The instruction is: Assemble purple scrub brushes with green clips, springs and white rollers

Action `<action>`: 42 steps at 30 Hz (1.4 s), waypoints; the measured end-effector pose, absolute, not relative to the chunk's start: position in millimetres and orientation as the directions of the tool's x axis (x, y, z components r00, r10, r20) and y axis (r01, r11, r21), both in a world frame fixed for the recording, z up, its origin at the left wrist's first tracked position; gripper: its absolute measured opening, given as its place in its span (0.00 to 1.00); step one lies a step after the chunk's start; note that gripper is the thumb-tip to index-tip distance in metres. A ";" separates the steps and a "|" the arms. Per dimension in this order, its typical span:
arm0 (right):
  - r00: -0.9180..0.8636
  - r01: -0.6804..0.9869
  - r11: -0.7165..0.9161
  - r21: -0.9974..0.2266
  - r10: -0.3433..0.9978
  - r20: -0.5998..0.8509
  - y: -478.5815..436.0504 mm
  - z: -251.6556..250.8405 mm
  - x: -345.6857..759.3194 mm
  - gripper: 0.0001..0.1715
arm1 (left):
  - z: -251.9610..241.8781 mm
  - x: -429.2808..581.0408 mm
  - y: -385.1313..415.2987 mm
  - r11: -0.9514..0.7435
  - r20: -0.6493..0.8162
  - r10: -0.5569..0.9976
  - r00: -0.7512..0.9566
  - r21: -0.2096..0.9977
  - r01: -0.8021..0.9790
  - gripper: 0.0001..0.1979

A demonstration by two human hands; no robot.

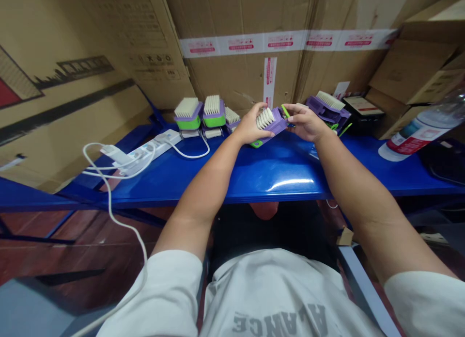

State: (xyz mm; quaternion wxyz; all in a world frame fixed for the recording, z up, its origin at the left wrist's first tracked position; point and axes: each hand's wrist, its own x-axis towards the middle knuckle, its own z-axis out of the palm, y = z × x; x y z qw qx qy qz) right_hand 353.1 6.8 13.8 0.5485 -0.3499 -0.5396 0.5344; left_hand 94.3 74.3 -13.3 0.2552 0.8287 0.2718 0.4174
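My left hand (pixel 250 126) and my right hand (pixel 305 122) hold a purple scrub brush (pixel 271 123) with white bristles above the far part of the blue table. Its bristles face up towards me, and a green part shows at its lower end. A thin green piece (pixel 285 111) shows by my right fingers, and what it joins is hidden. Two assembled purple-and-green brushes (pixel 188 114) (pixel 214 111) stand to the left, with a partly hidden brush (pixel 231 119) beside them. To the right lies a purple brush (pixel 327 106) without green.
A blue metal table (pixel 276 177) runs across the view, backed by taped cardboard boxes (pixel 240 70). A white power strip (pixel 147 152) with white cables lies at the left. A plastic bottle (pixel 423 128) lies at the right, and a black box (pixel 363 114) stands at the back.
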 end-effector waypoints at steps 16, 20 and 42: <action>-0.128 -0.214 0.179 -0.960 0.970 0.209 4.6 15.2 350.2 0.35 | -12.0 93.9 72.5 -0.724 0.548 0.664 0.508 0.643 0.252 0.58; -0.139 -0.186 0.189 -0.964 0.966 0.217 6.0 14.3 352.2 0.34 | -12.1 94.4 72.7 -0.724 0.551 0.664 0.506 0.645 0.247 0.58; -0.200 -0.169 0.167 -0.971 0.959 0.200 2.4 18.6 351.5 0.38 | -18.0 93.7 80.6 -0.742 0.562 0.636 0.529 0.633 0.221 0.60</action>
